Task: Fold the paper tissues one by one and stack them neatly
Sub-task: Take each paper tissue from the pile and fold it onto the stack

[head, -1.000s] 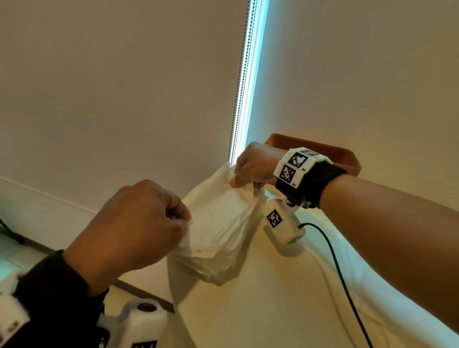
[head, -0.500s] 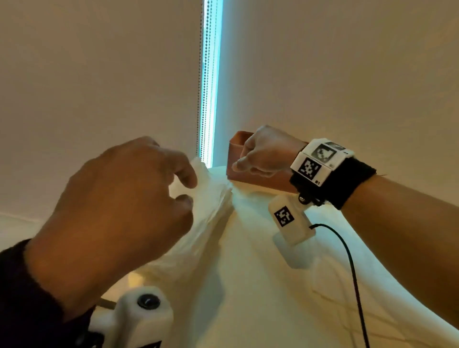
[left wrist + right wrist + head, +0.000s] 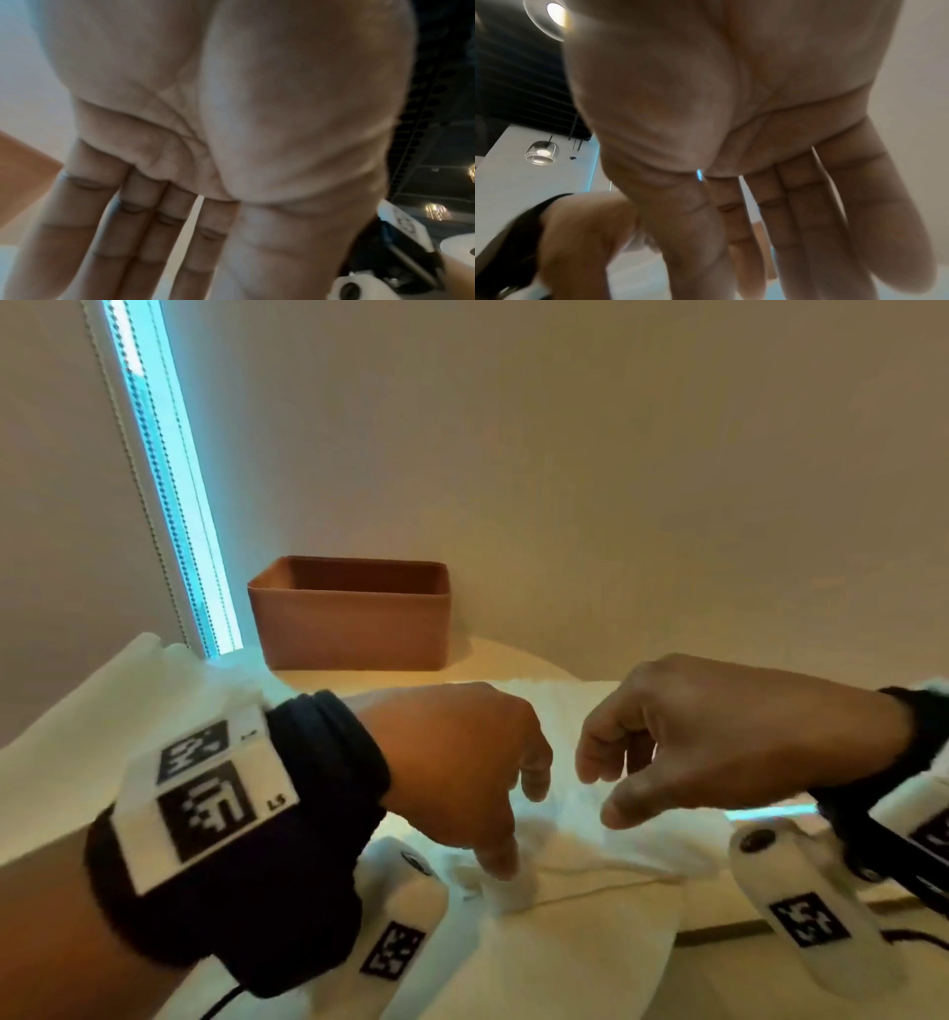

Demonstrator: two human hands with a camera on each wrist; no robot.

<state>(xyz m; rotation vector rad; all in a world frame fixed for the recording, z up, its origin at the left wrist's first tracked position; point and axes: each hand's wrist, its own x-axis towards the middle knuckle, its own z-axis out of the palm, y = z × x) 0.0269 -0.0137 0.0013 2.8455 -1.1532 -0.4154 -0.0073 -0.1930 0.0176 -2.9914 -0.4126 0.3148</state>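
Note:
A white paper tissue (image 3: 637, 845) lies rumpled on the pale table (image 3: 513, 660) in the head view. My left hand (image 3: 513, 814) reaches down onto its near left corner, one fingertip (image 3: 506, 862) pressing the bunched paper. My right hand (image 3: 603, 788) hovers just above the tissue's right part, fingers relaxed and holding nothing. The wrist views show the left hand (image 3: 154, 223) and the right hand (image 3: 782, 223) with straight fingers and bare palms. More white tissue (image 3: 118, 706) lies at the left, behind my left wrist.
An open terracotta box (image 3: 349, 618) stands at the back of the table against the wall. A lit window strip (image 3: 169, 495) with a bead cord runs down at the back left. The table's front edge (image 3: 719, 929) is close below my right hand.
Both hands came down from holding the tissue up in the air; it now lies on the table. The right hand's pinch is gone and the head view swung right.

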